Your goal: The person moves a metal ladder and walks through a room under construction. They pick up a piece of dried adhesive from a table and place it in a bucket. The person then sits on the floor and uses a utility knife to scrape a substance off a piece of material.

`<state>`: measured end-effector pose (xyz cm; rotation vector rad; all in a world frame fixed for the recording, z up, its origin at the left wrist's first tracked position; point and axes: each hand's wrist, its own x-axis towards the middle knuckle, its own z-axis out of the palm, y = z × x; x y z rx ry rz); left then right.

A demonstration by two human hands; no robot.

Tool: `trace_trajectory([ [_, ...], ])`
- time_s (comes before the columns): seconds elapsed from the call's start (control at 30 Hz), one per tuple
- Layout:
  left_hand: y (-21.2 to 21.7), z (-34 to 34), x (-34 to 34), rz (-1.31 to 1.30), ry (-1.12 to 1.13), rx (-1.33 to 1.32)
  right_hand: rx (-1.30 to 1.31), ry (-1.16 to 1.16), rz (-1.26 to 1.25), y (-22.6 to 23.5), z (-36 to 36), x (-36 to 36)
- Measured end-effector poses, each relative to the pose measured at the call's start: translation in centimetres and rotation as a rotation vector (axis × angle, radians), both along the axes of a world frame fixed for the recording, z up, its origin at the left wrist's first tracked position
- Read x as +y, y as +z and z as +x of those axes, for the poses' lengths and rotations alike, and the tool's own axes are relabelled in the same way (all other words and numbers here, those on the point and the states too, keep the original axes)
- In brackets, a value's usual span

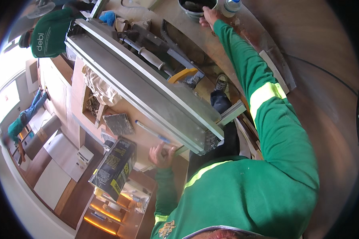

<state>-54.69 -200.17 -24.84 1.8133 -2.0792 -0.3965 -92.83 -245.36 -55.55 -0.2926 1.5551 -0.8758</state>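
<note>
— What is shown at the bench?

— A long metal tile cutter is seen lying across a wooden bench, its rails running from upper left to lower right. The left hand is rested at the bench's near edge, just under the cutter's lower end, fingers loosely spread and nothing gripped. A blue-tipped marker pen is seen lying just beside it, above the fingertips.

— And the other arm?

— The right hand is stretched far out to a dark bucket on the curved surface beyond; the fingers are laid over its rim, though whether the rim is clasped cannot be told. A clear water bottle is stood just beside the bucket.

— Which step is judged to be in hand?

— A reach for the bucket, it is judged, with the body steadied by the left hand; the cutter's handle is left untouched.

— What is called for next?

— A firm hold on the rim and a level pull, it is judged, so that nothing is spilled. A notched trowel and a dark carton are seen to the left
</note>
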Motion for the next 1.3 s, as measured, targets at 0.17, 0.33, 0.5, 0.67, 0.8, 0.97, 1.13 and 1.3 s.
trace_trajectory([
  [0.17, 0.1, -1.1, -0.9, -0.016, 0.019, 0.009, 0.004, -0.235, -0.083, -2.9, 2.3, -2.6],
  [0.33, -0.2, -0.9, 0.4, 0.002, 0.047, -0.014, 0.021, -0.191, -0.217, 0.6, 2.2, -8.6],
  [0.5, -0.8, -0.3, 0.2, -0.025, 0.041, -0.023, 0.036, -0.140, -0.077, 0.9, 0.5, -14.5],
  [0.67, -1.1, -0.4, 1.7, -0.023, 0.085, -0.027, -0.196, 0.124, -0.070, 0.0, -0.8, -11.2],
  [0.8, -1.6, -0.1, 0.5, -0.062, 0.028, -0.047, -0.034, 0.760, -0.102, -2.7, -11.9, 1.5],
  [0.97, -1.5, -0.1, 1.0, -0.060, 0.024, -0.045, 0.781, 0.670, 0.126, -5.5, -20.7, 26.4],
  [1.13, -1.9, 0.2, 1.2, -0.087, 0.036, -0.044, 0.710, 0.041, 0.888, -15.8, -30.5, 50.1],
  [1.3, -2.4, 1.8, 1.7, 0.021, 0.035, 0.067, 1.007, 0.156, 0.891, -20.1, -33.3, 59.2],
])
